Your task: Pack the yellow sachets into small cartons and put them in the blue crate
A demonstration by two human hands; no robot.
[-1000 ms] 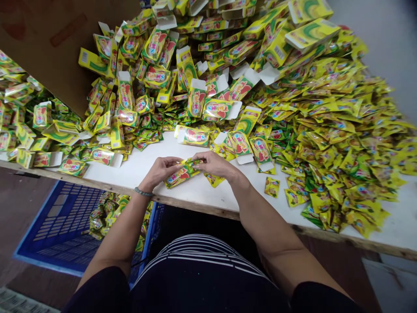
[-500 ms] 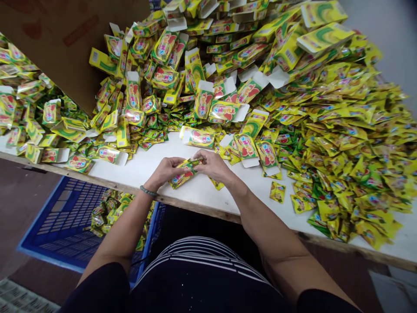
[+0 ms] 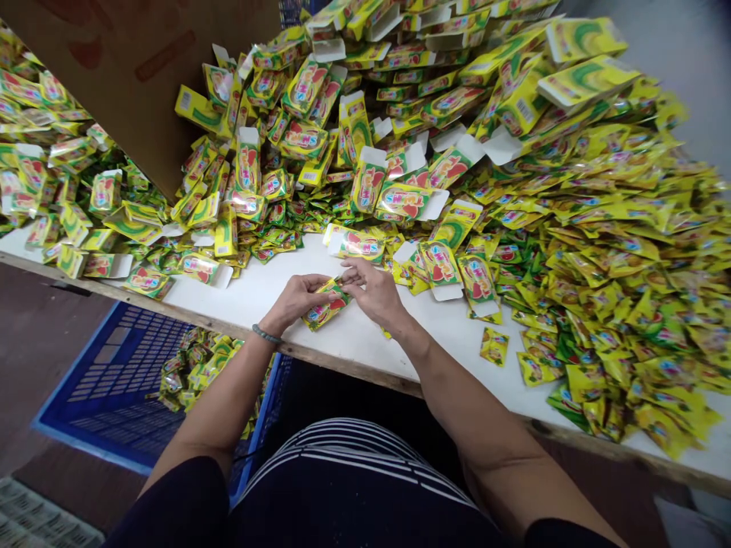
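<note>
My left hand [image 3: 300, 301] is wrapped round a small yellow and green carton [image 3: 327, 308] with red fruit pictures. The carton lies tilted just above the white table near its front edge. At its upper right end, the fingers of my right hand [image 3: 372, 293] are closed on the end of the carton. They cover its opening, so what lies inside is hidden. Just behind my hands rests another carton [image 3: 357, 243] with its white flap open. A yellow sachet [image 3: 494, 346] lies on the table to the right.
Many open cartons [image 3: 308, 84] are heaped at the back. A large pile of yellow and green sachets [image 3: 622, 281] covers the right side. A brown cardboard box [image 3: 131, 84] stands back left. Below the table edge, a blue crate [image 3: 108, 396] holds filled-looking cartons or packets.
The sachets that showed between my right fingers and the carton's mouth are now mostly out of sight. My right fingers have closed in on the carton's end. The view has shifted slightly.
</note>
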